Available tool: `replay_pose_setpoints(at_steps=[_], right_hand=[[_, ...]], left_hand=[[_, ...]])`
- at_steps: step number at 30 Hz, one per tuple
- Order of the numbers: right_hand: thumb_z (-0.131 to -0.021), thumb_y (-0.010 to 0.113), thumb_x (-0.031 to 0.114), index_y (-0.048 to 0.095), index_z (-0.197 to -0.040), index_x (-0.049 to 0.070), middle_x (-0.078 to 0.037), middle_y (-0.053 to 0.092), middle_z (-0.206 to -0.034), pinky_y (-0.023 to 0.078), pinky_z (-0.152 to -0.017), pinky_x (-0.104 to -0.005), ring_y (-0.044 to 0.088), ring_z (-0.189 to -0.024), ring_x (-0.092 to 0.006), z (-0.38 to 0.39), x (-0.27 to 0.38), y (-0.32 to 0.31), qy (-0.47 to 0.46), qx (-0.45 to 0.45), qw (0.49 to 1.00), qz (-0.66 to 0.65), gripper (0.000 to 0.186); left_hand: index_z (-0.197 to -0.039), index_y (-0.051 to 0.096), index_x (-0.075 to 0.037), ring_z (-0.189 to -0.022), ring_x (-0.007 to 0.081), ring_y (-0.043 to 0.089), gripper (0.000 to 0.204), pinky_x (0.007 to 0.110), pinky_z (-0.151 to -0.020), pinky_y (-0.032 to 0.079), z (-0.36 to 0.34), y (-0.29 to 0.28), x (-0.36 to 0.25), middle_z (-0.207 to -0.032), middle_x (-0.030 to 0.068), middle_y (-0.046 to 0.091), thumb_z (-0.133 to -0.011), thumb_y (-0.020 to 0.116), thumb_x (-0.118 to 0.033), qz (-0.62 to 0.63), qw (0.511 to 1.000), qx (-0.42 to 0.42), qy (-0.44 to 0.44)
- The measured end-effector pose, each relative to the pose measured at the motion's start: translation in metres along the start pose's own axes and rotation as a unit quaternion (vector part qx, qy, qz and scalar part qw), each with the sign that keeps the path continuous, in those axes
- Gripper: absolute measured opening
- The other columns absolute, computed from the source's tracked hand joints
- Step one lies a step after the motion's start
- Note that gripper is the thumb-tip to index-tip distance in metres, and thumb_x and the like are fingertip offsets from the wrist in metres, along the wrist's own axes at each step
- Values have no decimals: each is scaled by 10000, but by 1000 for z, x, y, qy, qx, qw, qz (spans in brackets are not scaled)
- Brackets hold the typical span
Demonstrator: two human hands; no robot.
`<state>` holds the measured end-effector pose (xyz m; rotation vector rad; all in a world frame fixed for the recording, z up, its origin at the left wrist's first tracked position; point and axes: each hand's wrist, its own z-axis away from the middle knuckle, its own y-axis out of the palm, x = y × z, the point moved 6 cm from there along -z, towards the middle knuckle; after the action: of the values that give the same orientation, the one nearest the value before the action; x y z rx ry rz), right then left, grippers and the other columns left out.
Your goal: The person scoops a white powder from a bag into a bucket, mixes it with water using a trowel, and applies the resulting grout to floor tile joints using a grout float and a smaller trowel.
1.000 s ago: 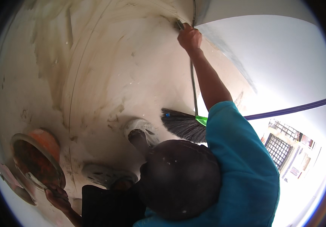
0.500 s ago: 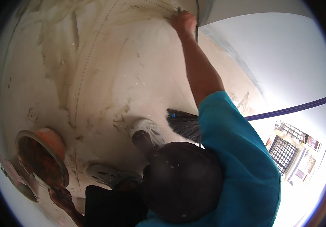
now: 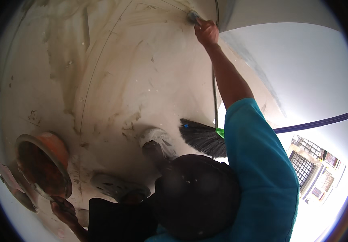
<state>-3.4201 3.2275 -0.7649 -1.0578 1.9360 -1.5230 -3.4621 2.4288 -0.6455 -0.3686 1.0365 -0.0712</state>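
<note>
Fingers (image 3: 201,27) press a small, perhaps spongy pad (image 3: 192,15) on smeared plaster (image 3: 141,80).

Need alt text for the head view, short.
Seen from above, a person's right hand presses a small grey pad against a stained pale wall, while the left hand grips an orange bucket; a black broom lies below.

The person is wearing a teal short-sleeved shirt (image 3: 263,177) and a dark cap (image 3: 196,193). Dark trousers (image 3: 117,222) and mud-smeared shoes (image 3: 119,187) are showing below.
</note>
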Motion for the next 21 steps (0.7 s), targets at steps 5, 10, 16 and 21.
replay_pose_setpoints(at_steps=[5, 10, 16, 21], right_hand=[[-798, 617, 315, 718, -983, 155, -210, 679, -904, 534, -813, -455, 652, -905, -405, 12, 32, -9, 32, 72, 997, -4, 264], [-718, 626, 422, 733, -780, 66, -157, 710, -812, 547, -785, -417, 693, -833, -341, -14, -38, -28, 247, 73, 960, 115, 377], [-695, 649, 443, 723, -852, 27, -155, 715, -850, 549, -794, -416, 698, -851, -331, -75, 75, 33, 189, 68, 978, 62, 450], [-869, 649, 282, 679, -940, 3, -184, 706, -901, 545, -708, -393, 695, -845, -301, -128, 200, 64, 142, 71, 986, -49, 289]], left_hand=[[-913, 482, -67, -412, 84, 333, 402, 215, -372, 268, -9, -7, -3, -601, 12, 410, -960, 428, -463, -12, 1000, 11, 5], [-1245, 516, -101, -569, 37, 551, 403, 139, -431, 437, -39, -42, 27, -909, -7, 600, -969, 504, -394, 24, 987, 157, -2], [-1279, 515, -97, -594, 53, 578, 401, 157, -458, 484, -57, -65, 29, -1024, 7, 647, -969, 517, -352, 47, 986, 158, -16], [-1161, 504, -74, -550, 69, 522, 364, 177, -436, 430, -56, -34, 7, -888, 15, 579, -973, 469, -384, 66, 990, 126, -12]])
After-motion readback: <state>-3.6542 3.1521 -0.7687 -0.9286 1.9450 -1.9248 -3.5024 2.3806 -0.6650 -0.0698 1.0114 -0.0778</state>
